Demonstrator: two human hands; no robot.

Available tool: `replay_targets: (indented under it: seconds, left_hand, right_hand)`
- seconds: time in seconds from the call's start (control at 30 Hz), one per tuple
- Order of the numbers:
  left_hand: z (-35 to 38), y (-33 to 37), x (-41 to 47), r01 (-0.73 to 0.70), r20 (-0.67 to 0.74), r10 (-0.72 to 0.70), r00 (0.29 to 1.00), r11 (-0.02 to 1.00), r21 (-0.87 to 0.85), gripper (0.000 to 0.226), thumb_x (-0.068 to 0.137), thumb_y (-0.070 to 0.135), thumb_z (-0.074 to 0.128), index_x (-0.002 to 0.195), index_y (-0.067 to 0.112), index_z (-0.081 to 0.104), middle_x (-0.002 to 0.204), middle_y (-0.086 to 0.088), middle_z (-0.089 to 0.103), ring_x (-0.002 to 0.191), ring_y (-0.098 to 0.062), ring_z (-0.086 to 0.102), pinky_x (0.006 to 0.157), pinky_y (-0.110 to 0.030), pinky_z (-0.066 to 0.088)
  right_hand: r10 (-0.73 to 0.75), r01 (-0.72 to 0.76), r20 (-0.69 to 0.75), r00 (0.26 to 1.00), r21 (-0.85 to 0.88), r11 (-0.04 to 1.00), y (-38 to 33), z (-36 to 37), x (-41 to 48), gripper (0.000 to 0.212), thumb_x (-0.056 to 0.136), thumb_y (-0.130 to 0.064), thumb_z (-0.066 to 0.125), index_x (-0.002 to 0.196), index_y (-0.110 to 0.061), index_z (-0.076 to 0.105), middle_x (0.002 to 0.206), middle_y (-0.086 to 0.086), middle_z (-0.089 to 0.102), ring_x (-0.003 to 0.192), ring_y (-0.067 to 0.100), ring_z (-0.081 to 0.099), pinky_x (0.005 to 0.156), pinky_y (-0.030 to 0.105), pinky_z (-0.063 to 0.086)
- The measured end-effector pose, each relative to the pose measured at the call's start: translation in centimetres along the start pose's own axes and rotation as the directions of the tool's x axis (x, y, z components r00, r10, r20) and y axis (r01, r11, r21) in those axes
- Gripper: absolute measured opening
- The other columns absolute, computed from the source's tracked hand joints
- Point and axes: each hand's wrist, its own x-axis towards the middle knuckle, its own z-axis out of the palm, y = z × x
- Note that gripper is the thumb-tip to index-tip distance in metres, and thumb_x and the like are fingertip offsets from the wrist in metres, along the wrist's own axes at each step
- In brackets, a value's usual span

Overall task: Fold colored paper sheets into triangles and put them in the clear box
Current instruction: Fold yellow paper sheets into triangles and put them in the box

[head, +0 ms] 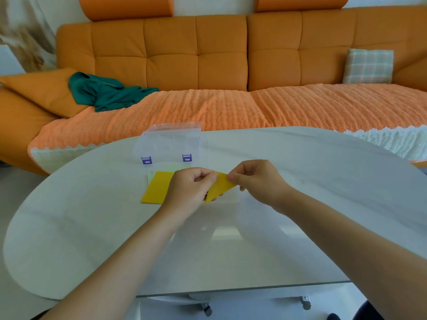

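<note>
i hold the yellow paper [220, 186] just over the table [92, 227], folded into a triangle. my left hand [189, 188] pinches its near-left side and my right hand [256, 179] pinches the far corner. it's feather-light, thin and springy, so i'd grip by the corners and press hard along the crease, or it may spring open. the clear box [169, 144], its lid apparently raised, sits just behind the stack of sheets [157, 189].

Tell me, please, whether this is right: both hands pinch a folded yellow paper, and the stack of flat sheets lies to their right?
Not quite. The head view shows the stack of flat sheets beside the left hand, on the left. The left hand and right hand do pinch the folded yellow paper.
</note>
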Motion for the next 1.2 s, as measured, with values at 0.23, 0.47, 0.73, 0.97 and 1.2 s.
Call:
replay_targets:
  seconds: [0.23,0.47,0.73,0.97,1.2]
  left_hand:
    - [-0.1,0.5,-0.1,0.007,0.024,-0.007,1.0,1.0,-0.003,0.012,0.093,0.018,0.068,0.087,0.012,0.078,0.075,-0.002,0.076,0.069,-0.011,0.073,0.065,-0.027,0.058]
    - [0.0,0.7,-0.5,0.034,0.045,-0.033,0.998,0.999,-0.019,0.014,0.09,0.01,0.067,0.081,0.012,0.077,0.073,-0.006,0.075,0.07,-0.021,0.075,0.071,-0.036,0.063]
    - [0.1,1.0,-0.2,-0.068,0.033,0.066,0.997,0.994,0.082,0.015,0.085,0.014,0.069,0.071,0.017,0.077,0.064,0.0,0.071,0.061,-0.013,0.065,0.071,-0.045,0.063]
    - [-1.5,0.8,0.3,-0.034,0.145,0.026,0.989,0.998,0.05,0.016,0.09,0.003,0.063,0.075,0.003,0.071,0.074,-0.007,0.076,0.074,-0.023,0.076,0.075,-0.04,0.062]
    - [-3.5,-0.3,1.0,-0.11,0.025,0.107,0.994,0.975,0.194,0.015,0.091,0.018,0.065,0.078,0.022,0.073,0.077,0.006,0.075,0.074,-0.017,0.072,0.072,-0.035,0.058]
  right_hand:
    - [-0.018,0.018,0.044,0.999,0.016,1.0,0.0,0.2,-0.1,0.014,0.087,-0.023,0.076,0.074,-0.018,0.073,0.067,-0.003,0.064,0.06,0.008,0.051,0.054,0.02,0.04]
    - [-0.039,0.038,0.049,0.998,0.01,0.999,-0.3,0.0,-0.1,0.01,0.088,-0.026,0.072,0.08,-0.023,0.075,0.079,0.002,0.071,0.065,0.004,0.055,0.056,0.018,0.042]
    - [-0.09,0.09,0.007,0.996,0.045,0.995,-0.6,0.2,-0.4,0.01,0.088,-0.024,0.073,0.079,-0.021,0.076,0.073,0.008,0.068,0.059,0.01,0.05,0.051,0.023,0.04]
    - [-0.029,0.05,-0.13,0.991,0.165,0.985,-0.8,-0.6,0.4,0.014,0.09,-0.02,0.072,0.077,-0.02,0.074,0.07,-0.002,0.066,0.057,0.004,0.052,0.053,0.019,0.04]
    - [0.001,0.017,-0.142,0.99,0.126,0.992,-0.7,-1.3,1.1,0.01,0.09,-0.025,0.073,0.083,-0.019,0.077,0.072,-0.009,0.067,0.056,-0.001,0.054,0.048,0.011,0.041]
